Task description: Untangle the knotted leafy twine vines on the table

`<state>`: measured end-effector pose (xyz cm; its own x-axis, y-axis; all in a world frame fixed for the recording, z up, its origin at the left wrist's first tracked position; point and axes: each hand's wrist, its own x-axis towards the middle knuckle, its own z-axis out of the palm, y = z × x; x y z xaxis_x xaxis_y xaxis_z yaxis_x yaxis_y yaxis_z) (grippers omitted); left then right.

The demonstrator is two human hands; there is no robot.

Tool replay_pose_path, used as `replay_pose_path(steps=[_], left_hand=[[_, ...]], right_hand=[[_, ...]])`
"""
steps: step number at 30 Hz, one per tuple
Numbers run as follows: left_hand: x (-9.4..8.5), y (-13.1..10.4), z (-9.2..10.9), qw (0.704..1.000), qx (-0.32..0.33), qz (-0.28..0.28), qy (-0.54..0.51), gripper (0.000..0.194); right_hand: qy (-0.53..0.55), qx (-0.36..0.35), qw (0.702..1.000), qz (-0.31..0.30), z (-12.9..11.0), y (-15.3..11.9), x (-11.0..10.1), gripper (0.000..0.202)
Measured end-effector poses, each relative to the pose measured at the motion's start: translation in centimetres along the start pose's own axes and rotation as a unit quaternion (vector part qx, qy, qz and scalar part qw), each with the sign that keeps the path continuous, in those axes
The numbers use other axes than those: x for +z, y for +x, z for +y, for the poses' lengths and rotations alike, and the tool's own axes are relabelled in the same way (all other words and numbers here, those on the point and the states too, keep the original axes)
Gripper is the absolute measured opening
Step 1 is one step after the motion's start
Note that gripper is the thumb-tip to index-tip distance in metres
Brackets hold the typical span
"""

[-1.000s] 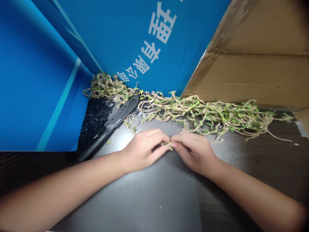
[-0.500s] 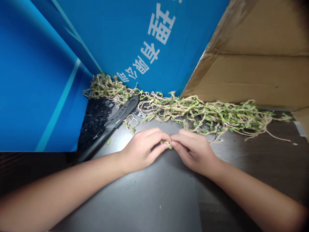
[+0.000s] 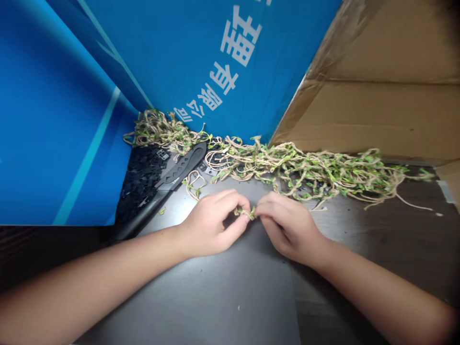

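Observation:
A short piece of leafy twine (image 3: 247, 213), beige with small green leaves, is pinched between thumb and fingers of my left hand (image 3: 217, 223). Its leafy end reaches toward my right hand (image 3: 289, 227), whose thumb and fingers are closed at that end of the twine. Both hands are near each other above the grey board (image 3: 201, 297). Just beyond them lies a long tangled pile of leafy twine (image 3: 309, 170). A small loop of twine (image 3: 196, 184) rests on the board beyond my left hand.
A black-handled tool (image 3: 179, 167) slants at the left, beside many small black pieces (image 3: 138, 175). More leafy twine (image 3: 158, 129) is bunched behind it. Blue panels with white characters (image 3: 201, 52) stand at the back and left, brown cardboard (image 3: 377, 110) at the right.
My fingertips have moved slightly apart, so more of the twine piece shows between the hands. The loose twine end beyond my right hand has shifted a little to the left.

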<state>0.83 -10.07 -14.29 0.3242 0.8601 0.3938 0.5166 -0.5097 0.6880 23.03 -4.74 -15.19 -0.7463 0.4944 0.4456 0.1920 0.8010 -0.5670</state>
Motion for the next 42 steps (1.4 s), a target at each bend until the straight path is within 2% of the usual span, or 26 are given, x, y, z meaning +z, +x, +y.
replay_pose_path(steps=[7, 17, 22, 26, 29, 32, 42], left_hand=[[-0.05, 0.0, -0.03, 1.0, -0.012, 0.004, 0.004, 0.007], [-0.1, 0.13, 0.13, 1.0, 0.002, -0.009, -0.017, 0.006], [-0.1, 0.1, 0.21, 1.0, 0.017, -0.006, -0.016, 0.005], [-0.06, 0.05, 0.19, 1.0, 0.01, 0.003, -0.012, 0.006], [0.03, 0.01, 0.11, 1.0, 0.002, 0.013, 0.001, 0.006], [0.05, -0.03, 0.1, 1.0, -0.006, 0.013, 0.009, 0.004], [-0.03, 0.24, 0.01, 0.999, -0.042, -0.026, -0.021, 0.003]], right_hand=[[-0.036, 0.006, 0.999, 0.038, -0.56, 0.38, -0.19, 0.023], [-0.066, -0.019, 0.997, 0.034, -0.99, 0.62, -0.6, 0.033], [-0.091, -0.029, 0.994, 0.052, -0.92, 0.76, -0.62, 0.039], [-0.105, -0.012, 0.992, 0.064, -0.94, 0.81, -0.75, 0.023], [-0.103, -0.018, 0.993, 0.05, -0.83, 0.71, -0.62, 0.014], [-0.111, -0.035, 0.992, 0.046, -0.58, 0.56, -0.27, 0.013], [-0.152, -0.027, 0.984, 0.093, -0.67, 0.49, 0.23, 0.015]])
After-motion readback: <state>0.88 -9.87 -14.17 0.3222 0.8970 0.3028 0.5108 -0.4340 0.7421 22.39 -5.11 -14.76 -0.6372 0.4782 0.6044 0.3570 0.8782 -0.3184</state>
